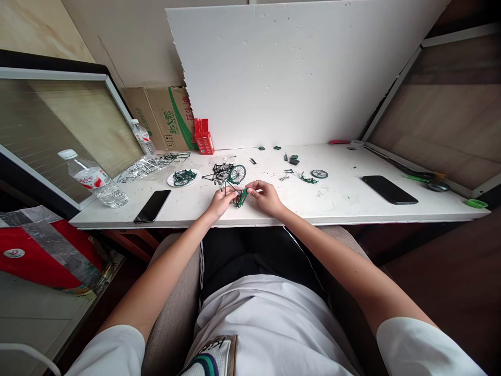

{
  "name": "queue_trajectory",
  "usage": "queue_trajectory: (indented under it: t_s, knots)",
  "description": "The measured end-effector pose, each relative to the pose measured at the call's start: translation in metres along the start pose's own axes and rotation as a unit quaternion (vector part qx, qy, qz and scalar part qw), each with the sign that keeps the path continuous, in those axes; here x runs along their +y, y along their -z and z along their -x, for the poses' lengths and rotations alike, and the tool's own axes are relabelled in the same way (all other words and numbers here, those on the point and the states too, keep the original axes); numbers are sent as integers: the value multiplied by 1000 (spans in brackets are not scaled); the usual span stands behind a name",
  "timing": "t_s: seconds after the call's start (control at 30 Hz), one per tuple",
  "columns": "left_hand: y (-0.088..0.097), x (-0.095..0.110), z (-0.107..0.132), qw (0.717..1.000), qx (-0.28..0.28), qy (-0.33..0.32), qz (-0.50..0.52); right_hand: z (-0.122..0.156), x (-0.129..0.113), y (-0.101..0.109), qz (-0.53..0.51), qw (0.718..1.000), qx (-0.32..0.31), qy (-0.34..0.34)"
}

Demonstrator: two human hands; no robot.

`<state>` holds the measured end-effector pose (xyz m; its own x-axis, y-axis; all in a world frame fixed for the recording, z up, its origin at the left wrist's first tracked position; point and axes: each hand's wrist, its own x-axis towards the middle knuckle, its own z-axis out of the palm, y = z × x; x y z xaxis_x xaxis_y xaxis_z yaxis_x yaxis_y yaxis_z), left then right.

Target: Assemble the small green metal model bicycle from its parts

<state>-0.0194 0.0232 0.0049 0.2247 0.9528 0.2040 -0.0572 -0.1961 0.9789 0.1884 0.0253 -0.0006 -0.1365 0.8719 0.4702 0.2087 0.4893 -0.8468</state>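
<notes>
Both my hands meet at the front middle of the white desk (pixel 336 201). My left hand (pixel 222 200) is closed in a pinch on the frame of a small green model bicycle (pixel 236 184), whose spoked wheel (pixel 237 173) stands up just behind my fingers. My right hand (pixel 266 194) is closed too, pinching a small green part (pixel 242 198) of the model at its near end. A loose green wheel (pixel 320 174) and a curved green piece (pixel 309 180) lie to the right.
Two black phones lie flat, one at the left (pixel 152 206) and one at the right (pixel 389 189). A water bottle (pixel 94 180) lies on its side at the left edge. A white dish of green parts (pixel 183 177), clear sprues (pixel 151 164), a red box (pixel 204 137) and a cardboard box (pixel 164 117) sit behind.
</notes>
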Motion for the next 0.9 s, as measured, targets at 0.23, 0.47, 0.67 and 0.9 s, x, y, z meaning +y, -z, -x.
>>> queue_trajectory:
  t_s: [0.23, 0.47, 0.67, 0.9]
  knots:
    - [0, 1, 0, 1000, -5, -5, 0, 0, 1, -1, -3, 1000, -10, -7]
    - [-3, 3, 1, 1000, -7, -2, -10, 1, -3, -1, -4, 1000, -25, -2]
    - [-3, 0, 0, 1000, -15, -4, -8, 2, -7, -2, 5, 1000, -20, 5]
    - [0, -4, -1, 999, -38, -2, -8, 4, -10, -2, 11, 999, -20, 23]
